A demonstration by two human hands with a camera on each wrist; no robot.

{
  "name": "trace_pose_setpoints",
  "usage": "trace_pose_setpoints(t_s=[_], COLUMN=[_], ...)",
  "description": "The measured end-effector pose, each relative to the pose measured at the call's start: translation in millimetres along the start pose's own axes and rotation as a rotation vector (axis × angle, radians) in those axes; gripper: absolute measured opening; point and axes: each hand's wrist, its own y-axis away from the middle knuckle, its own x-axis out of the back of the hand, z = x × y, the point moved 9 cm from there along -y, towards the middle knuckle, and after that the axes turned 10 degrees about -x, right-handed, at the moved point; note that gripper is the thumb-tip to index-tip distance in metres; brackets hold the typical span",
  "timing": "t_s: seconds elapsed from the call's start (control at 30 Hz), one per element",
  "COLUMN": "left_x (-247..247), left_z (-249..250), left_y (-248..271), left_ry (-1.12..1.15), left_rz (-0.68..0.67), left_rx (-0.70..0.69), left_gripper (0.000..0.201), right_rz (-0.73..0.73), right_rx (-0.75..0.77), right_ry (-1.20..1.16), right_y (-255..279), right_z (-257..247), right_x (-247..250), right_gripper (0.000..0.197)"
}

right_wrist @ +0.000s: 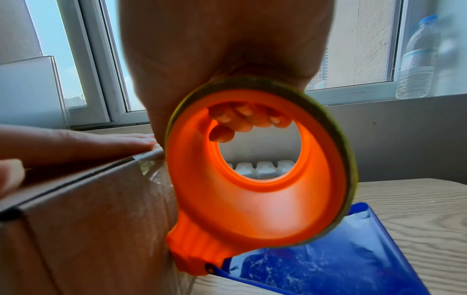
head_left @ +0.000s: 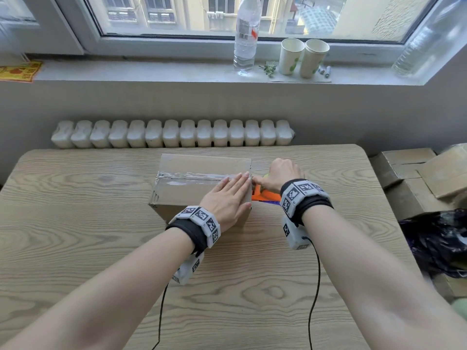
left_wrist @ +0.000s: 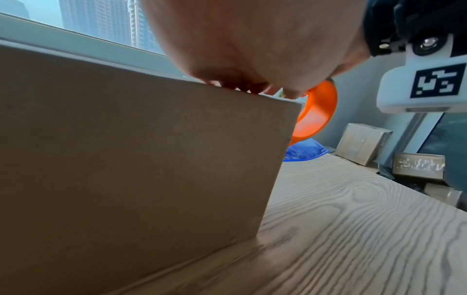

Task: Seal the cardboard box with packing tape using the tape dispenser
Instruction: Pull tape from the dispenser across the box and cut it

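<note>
Head view shows us the cardboard box [head_left: 202, 188] on the table [head_left: 75, 223], clear tape [head_left: 192, 176] along its top seam. Our left hand [head_left: 227, 200] lies flat, fingers straight, on the box's right end (pressing the tape), while our right hand [head_left: 280, 174] curls its fingers through the orange tape dispenser [right_wrist: 255, 179] against the box's right side.

A wood-grain bench [head_left: 75, 248] spreads under and around the hands. Beyond them a white radiator [head_left: 171, 133] stands against a grey wall [head_left: 177, 102], below a pale sill [head_left: 151, 72]. On the sill, far ahead, stand a clear bottle [head_left: 246, 36] and two paper cups [head_left: 303, 58]. Daylight comes through the window [head_left: 177, 13]. Right of the hands, off the bench, lie stacked cartons [head_left: 409, 173] and a dark bag [head_left: 439, 238]
</note>
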Motion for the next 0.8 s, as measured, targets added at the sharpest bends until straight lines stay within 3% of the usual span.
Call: trace_pose_setpoints(t_s=[0.17, 0.33, 0.47, 0.63, 0.8], left_x=[1, 1, -1, -2, -5], left_z=[7, -2, -8, -11, -15], left_y=[-10, -6, -1, 0, -1], left_ry=[0.06, -0.007, -0.038, -0.015, -0.031], left_rz=[0.011, 0.004, -0.015, -0.012, -0.014], left_rx=[0.043, 0.043, 0.024, 0.012, -0.017], left_gripper=[0.073, 0.068, 0.067, 0.068, 0.087], right_rz=[-0.015, -0.072, -0.158, -0.22, -0.201], right_rx=[-0.008, 0.007, 0.008, 0.027, -0.022], right_ry=[-0.021, -0.068, -0.143, -0.186, -0.168], right_y=[0, -4, -2, -7, -3], right_z=[0, 4, 7, 23, 63], right_x=[-1, -8, -10, -14, -11], right_gripper=[0.054, 0.058, 0.039, 0.036, 0.045])
